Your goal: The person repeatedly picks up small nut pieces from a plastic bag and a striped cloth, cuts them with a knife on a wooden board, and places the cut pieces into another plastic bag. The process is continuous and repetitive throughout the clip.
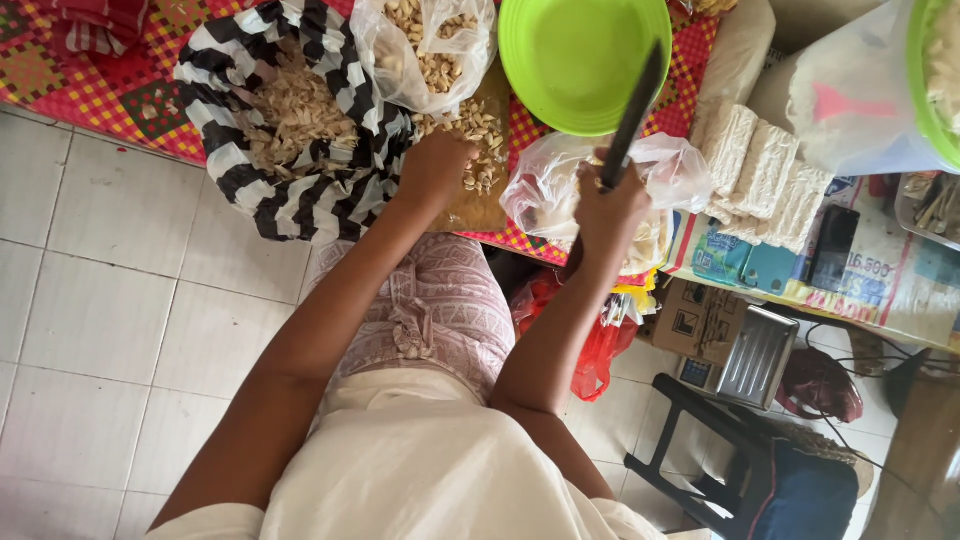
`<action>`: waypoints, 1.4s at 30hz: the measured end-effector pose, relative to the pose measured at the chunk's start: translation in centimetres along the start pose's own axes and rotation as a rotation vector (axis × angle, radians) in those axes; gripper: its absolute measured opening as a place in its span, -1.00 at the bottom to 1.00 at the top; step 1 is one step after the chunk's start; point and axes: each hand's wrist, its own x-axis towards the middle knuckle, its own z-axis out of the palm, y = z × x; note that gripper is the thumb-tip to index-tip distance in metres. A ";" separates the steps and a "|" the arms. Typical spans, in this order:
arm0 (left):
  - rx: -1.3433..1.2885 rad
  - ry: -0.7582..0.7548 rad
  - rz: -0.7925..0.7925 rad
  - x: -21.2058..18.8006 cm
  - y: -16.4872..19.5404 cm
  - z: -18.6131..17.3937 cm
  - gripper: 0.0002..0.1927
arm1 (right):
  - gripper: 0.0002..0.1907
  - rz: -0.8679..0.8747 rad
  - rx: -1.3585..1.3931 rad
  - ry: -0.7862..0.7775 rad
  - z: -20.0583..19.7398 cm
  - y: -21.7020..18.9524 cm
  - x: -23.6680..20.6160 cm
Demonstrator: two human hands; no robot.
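Resting on a brown wooden cutting board (478,205), left hand (432,168) is curled over a pile of pale peeled garlic cloves (476,128); whether it pinches one, cannot tell. Left of it, black-and-white striped plastic bag (250,190) full of papery skins. Above, clear bag of cloves (430,45). Right hand (608,212) fisted around a dark-bladed knife (630,115), blade pointing up over a lime-green plastic bowl (570,60). Hands apart.

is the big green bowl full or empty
Empty, as far as shows: the green bowl has a bare inside, crossed only by the knife in the right hand.
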 end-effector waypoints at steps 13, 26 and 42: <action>-0.377 0.153 0.007 -1.3 1.4 -2.6 -0.91 | -0.79 -0.291 0.009 -0.087 3.9 -3.6 -2.0; -1.251 0.407 -0.111 -5.2 -2.5 -9.4 -0.82 | -0.83 -0.269 0.258 -0.326 10.4 -12.8 -6.1; -1.334 0.646 -0.096 -7.6 -8.4 -11.5 -0.80 | -0.77 -0.581 0.076 -0.396 16.8 -15.1 -9.9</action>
